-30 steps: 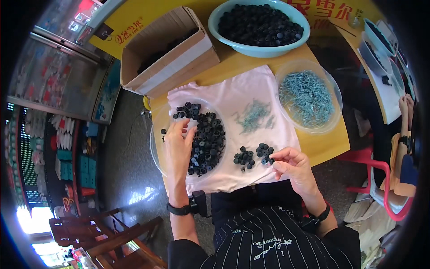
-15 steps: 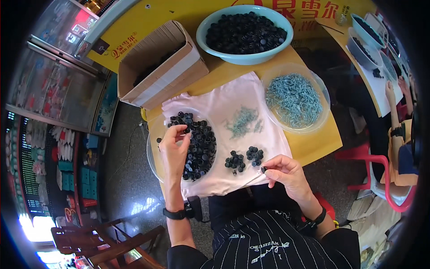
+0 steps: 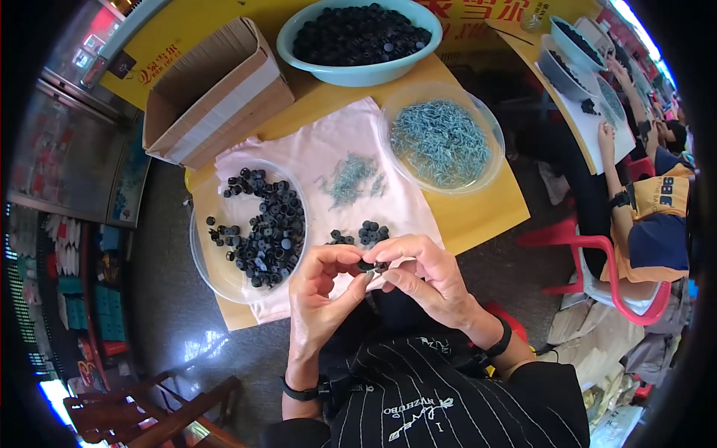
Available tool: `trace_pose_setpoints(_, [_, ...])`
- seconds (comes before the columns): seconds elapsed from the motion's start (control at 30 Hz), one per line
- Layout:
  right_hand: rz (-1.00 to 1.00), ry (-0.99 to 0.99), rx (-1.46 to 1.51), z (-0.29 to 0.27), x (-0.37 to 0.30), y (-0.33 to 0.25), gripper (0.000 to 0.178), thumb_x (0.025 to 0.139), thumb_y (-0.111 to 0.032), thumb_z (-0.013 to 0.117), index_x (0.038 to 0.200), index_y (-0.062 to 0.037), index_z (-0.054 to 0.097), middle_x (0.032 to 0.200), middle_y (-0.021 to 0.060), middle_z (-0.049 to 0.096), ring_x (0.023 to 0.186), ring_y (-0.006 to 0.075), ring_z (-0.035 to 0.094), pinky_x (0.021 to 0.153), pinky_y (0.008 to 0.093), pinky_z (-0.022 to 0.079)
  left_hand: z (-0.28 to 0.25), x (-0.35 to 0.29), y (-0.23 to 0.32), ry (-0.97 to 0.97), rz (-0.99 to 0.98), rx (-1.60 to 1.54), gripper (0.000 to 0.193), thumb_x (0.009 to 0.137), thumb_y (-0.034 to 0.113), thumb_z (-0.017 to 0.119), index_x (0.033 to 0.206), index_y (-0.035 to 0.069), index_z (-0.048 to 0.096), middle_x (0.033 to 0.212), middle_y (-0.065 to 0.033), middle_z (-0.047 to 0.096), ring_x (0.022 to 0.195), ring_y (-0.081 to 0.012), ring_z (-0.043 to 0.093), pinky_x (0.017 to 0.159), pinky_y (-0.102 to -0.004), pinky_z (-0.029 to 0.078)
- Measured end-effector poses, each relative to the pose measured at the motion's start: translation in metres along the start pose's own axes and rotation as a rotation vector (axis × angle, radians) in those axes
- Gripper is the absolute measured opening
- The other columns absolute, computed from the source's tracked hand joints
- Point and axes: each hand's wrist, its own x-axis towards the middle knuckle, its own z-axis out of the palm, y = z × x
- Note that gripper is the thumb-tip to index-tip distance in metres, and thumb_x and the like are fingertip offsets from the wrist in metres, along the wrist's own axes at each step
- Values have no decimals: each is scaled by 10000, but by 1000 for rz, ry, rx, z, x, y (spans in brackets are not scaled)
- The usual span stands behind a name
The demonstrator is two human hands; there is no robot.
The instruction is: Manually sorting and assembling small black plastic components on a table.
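Observation:
Close together over the cloth's near edge, my two hands meet fingertip to fingertip. My left hand [image 3: 317, 287] pinches a round black plastic cap [image 3: 364, 265]. The fingers of my right hand [image 3: 433, 280] are closed on a small dark part [image 3: 382, 267] right beside that cap; its exact kind is partly hidden by the fingertips. Just beyond my fingers lie small piles of black knob-like parts [image 3: 373, 233] on the pale pink cloth [image 3: 299, 153]. A loose heap of silvery screws [image 3: 351, 179] rests farther back on the same cloth.
Left of my hands, a clear shallow tub [image 3: 200, 257] holds black parts. Another clear tub [image 3: 494, 160] is full of screws. A light blue basin [image 3: 358, 75] of black parts and a cardboard box [image 3: 231, 101] stand behind. At right, another person [image 3: 650, 224] works beside a red chair [image 3: 616, 272].
My left hand has left the tub of black parts and come across to the right hand, now with a black cap in its fingers. The view has shifted to the right.

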Motion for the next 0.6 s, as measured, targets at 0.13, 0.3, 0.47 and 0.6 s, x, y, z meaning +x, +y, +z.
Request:
trace_pose_setpoints(0.13, [79, 51, 109, -2, -6, 0, 194, 959, -51, 561, 1143, -3, 526, 1102, 98, 614, 903, 108, 631, 742, 233, 541, 6, -3, -15, 0, 63, -62, 288, 811, -104, 660, 1069, -28, 558, 1128, -125, 591, 959, -142, 597, 838, -264, 494])
trace_pose_setpoints(0.3, [141, 93, 251, 0, -6, 2, 193, 969, -68, 547, 1150, -7, 515, 1094, 95, 598, 933, 119, 625, 760, 248, 556, 20, -8, -15, 199, 19, -247, 261, 830, -94, 651, 1077, -29, 599, 1128, -123, 587, 965, -143, 599, 856, -269, 493])
trace_pose_setpoints(0.47, [207, 119, 393, -4, -5, 5, 193, 965, -69, 556, 1145, -10, 523, 1093, 82, 590, 959, 118, 615, 784, 257, 558, 18, -5, -27, 153, 79, -172, 263, 838, -105, 636, 1089, -34, 606, 1141, -124, 584, 984, -153, 611, 863, -276, 502])
trace_pose_setpoints(0.6, [264, 193, 400, -4, -2, 7, 199, 954, -84, 584, 1132, -5, 548, 1085, 78, 598, 953, 119, 618, 791, 260, 557, 15, -5, -31, 136, 28, -247, 269, 837, -121, 624, 1090, -33, 603, 1156, -128, 581, 985, -165, 627, 860, -284, 519])
